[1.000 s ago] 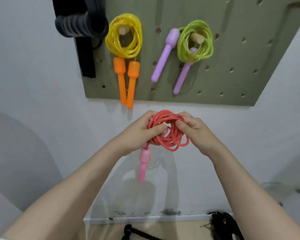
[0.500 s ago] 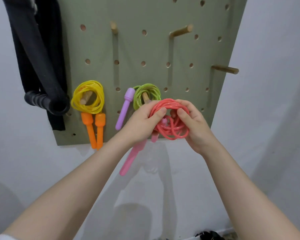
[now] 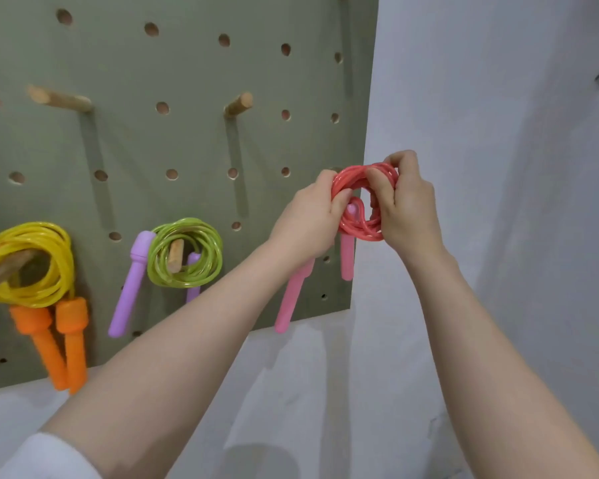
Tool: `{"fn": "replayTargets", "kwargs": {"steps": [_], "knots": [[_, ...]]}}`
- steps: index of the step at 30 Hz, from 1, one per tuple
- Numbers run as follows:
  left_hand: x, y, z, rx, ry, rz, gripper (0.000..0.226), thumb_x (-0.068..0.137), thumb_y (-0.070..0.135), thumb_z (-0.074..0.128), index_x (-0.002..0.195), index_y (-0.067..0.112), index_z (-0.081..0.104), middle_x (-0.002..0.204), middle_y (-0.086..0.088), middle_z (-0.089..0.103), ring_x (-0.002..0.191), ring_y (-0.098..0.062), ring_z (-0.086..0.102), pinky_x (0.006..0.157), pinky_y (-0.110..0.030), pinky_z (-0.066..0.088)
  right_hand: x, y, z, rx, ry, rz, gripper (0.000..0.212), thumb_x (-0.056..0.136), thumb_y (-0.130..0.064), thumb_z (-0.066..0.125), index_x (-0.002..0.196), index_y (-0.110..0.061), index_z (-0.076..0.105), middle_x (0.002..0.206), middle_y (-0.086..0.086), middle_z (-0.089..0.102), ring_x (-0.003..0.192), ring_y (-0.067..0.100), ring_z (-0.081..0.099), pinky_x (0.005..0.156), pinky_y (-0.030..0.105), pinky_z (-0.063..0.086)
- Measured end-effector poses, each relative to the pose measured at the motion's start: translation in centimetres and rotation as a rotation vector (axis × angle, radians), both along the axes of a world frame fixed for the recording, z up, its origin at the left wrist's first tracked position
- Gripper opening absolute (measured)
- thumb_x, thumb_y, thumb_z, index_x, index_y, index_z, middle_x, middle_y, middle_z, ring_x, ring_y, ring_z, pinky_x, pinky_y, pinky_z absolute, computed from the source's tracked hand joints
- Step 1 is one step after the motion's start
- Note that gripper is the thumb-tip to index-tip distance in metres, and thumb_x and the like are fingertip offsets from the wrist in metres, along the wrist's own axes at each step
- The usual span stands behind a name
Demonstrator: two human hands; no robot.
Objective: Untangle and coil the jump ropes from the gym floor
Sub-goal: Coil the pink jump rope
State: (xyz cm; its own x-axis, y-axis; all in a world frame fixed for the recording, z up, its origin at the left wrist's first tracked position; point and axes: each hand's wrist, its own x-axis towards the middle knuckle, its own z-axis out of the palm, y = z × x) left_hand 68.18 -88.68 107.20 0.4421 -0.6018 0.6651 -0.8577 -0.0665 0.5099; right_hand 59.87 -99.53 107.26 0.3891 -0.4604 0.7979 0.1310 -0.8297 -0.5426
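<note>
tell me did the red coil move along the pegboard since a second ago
Yes. The red coil went up and right, from below the pegboard to its right edge.

Light: soft and bright around me.
Shadows: my arms' pale ones on the wall point(image 3: 464, 98).
Edges: bent, a bit blurry.

A gym storage corner: a green pegboard point(image 3: 173, 140) on a white wall point(image 3: 498, 98) holds coiled jump ropes point(image 3: 184, 252) on wooden pegs point(image 3: 237, 103).
</note>
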Motion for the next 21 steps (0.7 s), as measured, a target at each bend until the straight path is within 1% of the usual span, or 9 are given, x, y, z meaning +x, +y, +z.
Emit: {"fn": "replayTargets", "kwargs": {"steps": [3,6,9,12,14,16,18,19,21], "knots": [[0.9,-1.7,0.8,0.022,-0.026,0.051,0.025,0.099,0.033,0.036,0.111,0.013,0.047,0.094,-0.011,0.065,0.073,-0.034,0.062,0.071,-0.046,0.053,1.0,-1.7,1.0,0.053,-0.012,-0.012,0.027,0.092,-0.043,0.049,0.091,-0.016,0.046,0.073,0.008,0.064,0.066,0.025,0.06,0.063,0.037,0.05],[2.0,-2.7,1.6,0.064,-0.071,0.057,0.027,0.099,0.034,0.037,0.111,0.013,0.049,0.091,-0.01,0.066,0.07,-0.032,0.063,0.069,-0.042,0.053,1.9,-3.2,1.3,0.219,-0.062,0.058,0.028,0.088,-0.042,0.057,0.086,-0.014,0.053,0.073,0.005,0.064,0.058,0.013,0.058,0.056,0.023,0.045],[3.3,-3.4,2.3,0.069,-0.004,-0.017,0.021,0.099,0.029,0.041,0.108,0.014,0.052,0.081,-0.004,0.064,0.053,-0.023,0.062,0.053,-0.024,0.051,3.1,-4.5,1.7,0.372,-0.048,0.146,0.03,0.085,-0.043,0.061,0.083,-0.014,0.057,0.073,-0.002,0.062,0.06,0.009,0.056,0.059,0.023,0.043],[4.6,-3.9,2.5,0.061,0.033,-0.028,0.019,0.098,0.028,0.042,0.11,0.015,0.051,0.084,-0.004,0.066,0.051,-0.021,0.06,0.049,-0.023,0.049,4.5,-5.7,1.8,0.455,0.008,0.29,0.024,0.089,-0.039,0.059,0.085,-0.015,0.057,0.075,-0.005,0.062,0.061,0.006,0.058,0.06,0.02,0.045],[5.5,-4.4,2.5,0.042,0.031,-0.008,0.023,0.098,0.027,0.044,0.118,0.017,0.048,0.092,-0.008,0.066,0.062,-0.025,0.064,0.061,-0.031,0.053,5.7,-6.3,1.5,0.478,0.016,0.339,0.022,0.091,-0.037,0.058,0.088,-0.015,0.056,0.083,0.0,0.064,0.069,0.01,0.062,0.066,0.024,0.049],[6.6,-4.8,1.9,0.076,-0.116,0.138,0.031,0.097,0.027,0.043,0.126,0.018,0.045,0.105,-0.009,0.06,0.089,-0.028,0.061,0.079,-0.038,0.05,7.1,-6.6,0.9,0.464,0.008,0.359,0.022,0.092,-0.037,0.056,0.092,-0.015,0.052,0.089,0.002,0.065,0.074,0.011,0.064,0.07,0.025,0.049],[8.0,-5.3,0.8,0.048,-0.496,0.474,0.034,0.095,0.029,0.041,0.126,0.02,0.051,0.117,-0.011,0.054,0.107,-0.031,0.052,0.09,-0.041,0.039,8.7,-6.9,0.1,0.37,-0.024,0.28,0.025,0.09,-0.046,0.054,0.092,-0.022,0.049,0.096,0.001,0.062,0.082,0.011,0.063,0.074,0.027,0.049],[8.7,-5.5,0.4,-0.015,-0.62,0.574,0.037,0.092,0.031,0.039,0.123,0.021,0.055,0.123,-0.013,0.053,0.113,-0.034,0.05,0.095,-0.044,0.034,9.4,-7.0,-0.1,0.31,-0.051,0.212,0.026,0.086,-0.052,0.052,0.092,-0.026,0.047,0.103,0.001,0.059,0.089,0.014,0.061,0.079,0.031,0.05],[9.1,-5.5,0.3,-0.017,-0.659,0.588,0.045,0.09,0.037,0.032,0.128,0.027,0.054,0.142,-0.015,0.042,0.13,-0.036,0.036,0.107,-0.048,0.012,10.5,-7.1,-0.4,0.233,-0.116,0.1,0.03,0.081,-0.053,0.047,0.099,-0.028,0.046,0.115,0.0,0.05,0.105,0.02,0.053,0.092,0.037,0.046]]}}
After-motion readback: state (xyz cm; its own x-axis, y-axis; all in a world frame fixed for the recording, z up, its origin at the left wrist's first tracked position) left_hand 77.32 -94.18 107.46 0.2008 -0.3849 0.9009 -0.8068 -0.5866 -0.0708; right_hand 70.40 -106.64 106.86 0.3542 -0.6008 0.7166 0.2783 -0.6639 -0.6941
